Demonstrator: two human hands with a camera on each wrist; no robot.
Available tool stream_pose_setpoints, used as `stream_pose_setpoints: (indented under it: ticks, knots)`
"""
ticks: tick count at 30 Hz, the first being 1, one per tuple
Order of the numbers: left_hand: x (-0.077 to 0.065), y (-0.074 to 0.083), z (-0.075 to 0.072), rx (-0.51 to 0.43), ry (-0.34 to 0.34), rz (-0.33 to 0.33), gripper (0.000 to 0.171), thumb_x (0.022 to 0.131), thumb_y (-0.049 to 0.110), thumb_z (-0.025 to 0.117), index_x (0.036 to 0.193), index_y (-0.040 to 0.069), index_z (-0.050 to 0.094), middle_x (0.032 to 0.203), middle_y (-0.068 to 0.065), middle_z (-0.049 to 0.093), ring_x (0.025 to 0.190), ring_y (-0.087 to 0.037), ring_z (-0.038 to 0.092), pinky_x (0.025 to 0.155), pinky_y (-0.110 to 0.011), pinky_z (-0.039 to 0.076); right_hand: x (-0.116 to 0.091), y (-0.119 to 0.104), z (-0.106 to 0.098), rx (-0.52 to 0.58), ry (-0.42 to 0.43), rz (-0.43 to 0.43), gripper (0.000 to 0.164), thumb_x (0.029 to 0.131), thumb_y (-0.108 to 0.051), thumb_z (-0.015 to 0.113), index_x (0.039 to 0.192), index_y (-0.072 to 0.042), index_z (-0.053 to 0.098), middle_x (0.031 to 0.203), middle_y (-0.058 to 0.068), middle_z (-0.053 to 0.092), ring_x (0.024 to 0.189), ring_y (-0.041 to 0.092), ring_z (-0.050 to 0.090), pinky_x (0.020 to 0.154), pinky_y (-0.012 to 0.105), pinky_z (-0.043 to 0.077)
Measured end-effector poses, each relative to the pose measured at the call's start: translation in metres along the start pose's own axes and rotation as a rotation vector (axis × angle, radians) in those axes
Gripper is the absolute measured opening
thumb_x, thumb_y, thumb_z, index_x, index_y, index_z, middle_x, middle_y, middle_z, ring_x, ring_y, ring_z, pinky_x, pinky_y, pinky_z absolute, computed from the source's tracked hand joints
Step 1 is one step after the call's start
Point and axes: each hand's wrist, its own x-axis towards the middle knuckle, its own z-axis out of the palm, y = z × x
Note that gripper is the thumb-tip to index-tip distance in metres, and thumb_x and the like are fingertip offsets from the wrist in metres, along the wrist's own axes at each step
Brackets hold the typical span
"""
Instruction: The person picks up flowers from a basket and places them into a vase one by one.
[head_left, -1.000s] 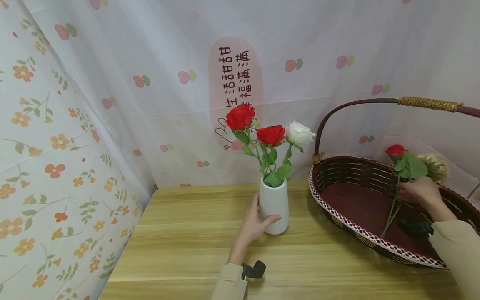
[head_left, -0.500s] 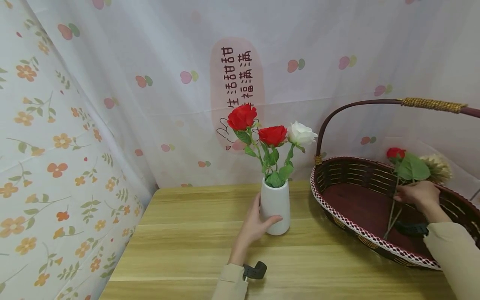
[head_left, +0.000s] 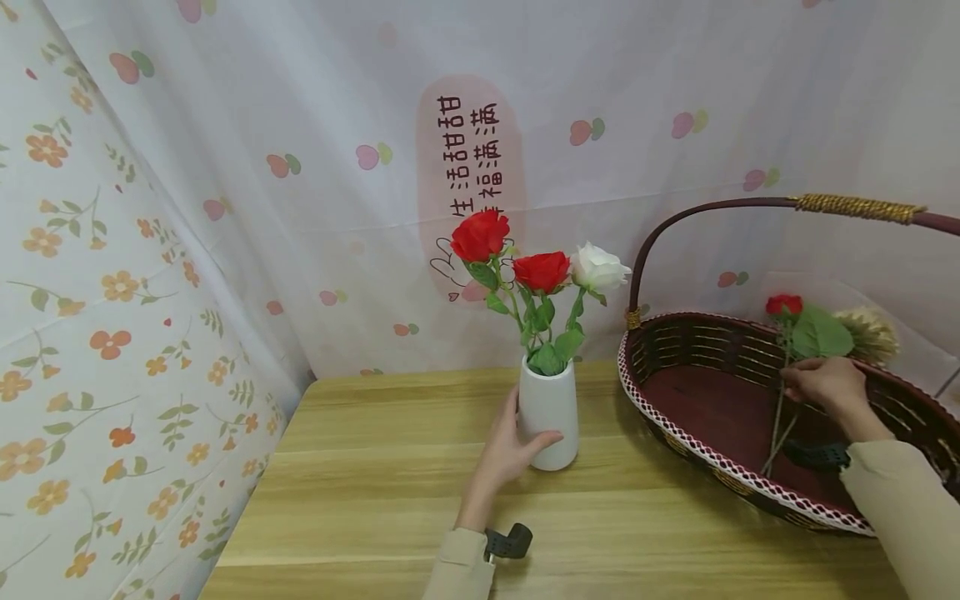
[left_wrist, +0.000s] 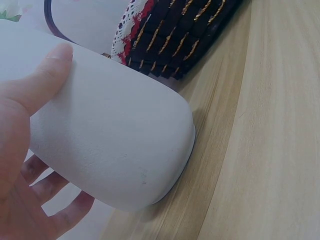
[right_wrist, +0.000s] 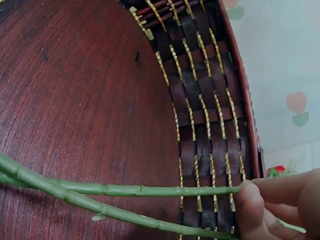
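Observation:
A white vase (head_left: 549, 408) stands upright on the wooden table, holding two red roses (head_left: 542, 272) and a white rose (head_left: 598, 267). My left hand (head_left: 504, 442) grips the vase from its left side; in the left wrist view the thumb (left_wrist: 47, 75) lies along the wall and the fingers curl behind. Over the basket, my right hand (head_left: 828, 387) pinches the stem (right_wrist: 200, 190) of a red rose (head_left: 784, 305) between thumb and forefinger. A second green stem (right_wrist: 125, 214) crosses it below. A pale yellow flower (head_left: 868, 335) shows behind the hand, partly hidden.
The brown woven basket (head_left: 712, 471) with white lace trim occupies the table's right side. Its arched handle (head_left: 858, 207) rises above the right hand. A printed curtain (head_left: 337, 208) hangs behind the table (head_left: 360, 467), and a flowered cloth (head_left: 112, 333) hangs at the left.
My right hand has shifted slightly left over the basket, and the red rose has moved a little left with it. The left hand and vase have stayed in place.

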Motion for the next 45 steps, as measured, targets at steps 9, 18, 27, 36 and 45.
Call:
stream_pose_setpoints:
  ticks: [9,18,27,36,45]
  knots:
    - [-0.001,0.001,-0.001,0.003,-0.003,-0.013,0.095,0.089,0.042,0.078,0.160,0.013,0.023,0.155,-0.012,0.037,0.138,-0.029,0.042,0.109,-0.051,0.040,0.002,-0.003,0.001,0.115,0.041,-0.052,0.050,0.101,-0.023,0.051,0.121,0.022,0.055,0.063,-0.003,0.069,0.058,0.008,0.066,0.055,0.014,0.043]
    - [-0.001,0.001,-0.001,-0.003,-0.003,-0.018,0.095,0.089,0.043,0.078,0.160,0.012,0.022,0.155,-0.012,0.036,0.137,-0.029,0.042,0.109,-0.051,0.040,0.001,-0.012,0.001,0.245,0.026,-0.136,0.057,0.103,-0.022,0.050,0.135,0.025,0.038,0.067,-0.012,0.067,0.058,0.006,0.067,0.057,0.016,0.051]
    - [-0.001,0.001,-0.001,-0.010,-0.001,-0.026,0.095,0.088,0.043,0.078,0.160,0.015,0.023,0.156,-0.011,0.036,0.138,-0.029,0.041,0.110,-0.052,0.039,-0.002,-0.028,0.001,0.366,0.089,-0.197,0.041,0.102,-0.017,0.056,0.129,0.012,0.046,0.071,-0.020,0.065,0.056,0.006,0.067,0.055,0.017,0.053]
    - [-0.001,0.002,-0.001,-0.015,-0.002,-0.027,0.095,0.088,0.042,0.079,0.160,0.014,0.023,0.156,-0.011,0.036,0.138,-0.029,0.041,0.110,-0.051,0.039,-0.006,-0.050,-0.007,0.438,0.178,-0.221,0.014,0.101,-0.019,0.060,0.110,-0.025,0.051,0.069,-0.022,0.064,0.054,0.005,0.066,0.053,0.016,0.053]
    - [0.000,0.002,-0.001,-0.013,-0.004,-0.013,0.095,0.088,0.042,0.079,0.159,0.014,0.024,0.155,-0.011,0.037,0.138,-0.028,0.041,0.110,-0.051,0.039,-0.009,-0.062,-0.013,0.493,0.242,-0.248,0.015,0.101,-0.016,0.058,0.111,-0.027,0.052,0.068,-0.020,0.064,0.052,0.001,0.064,0.053,0.013,0.051]
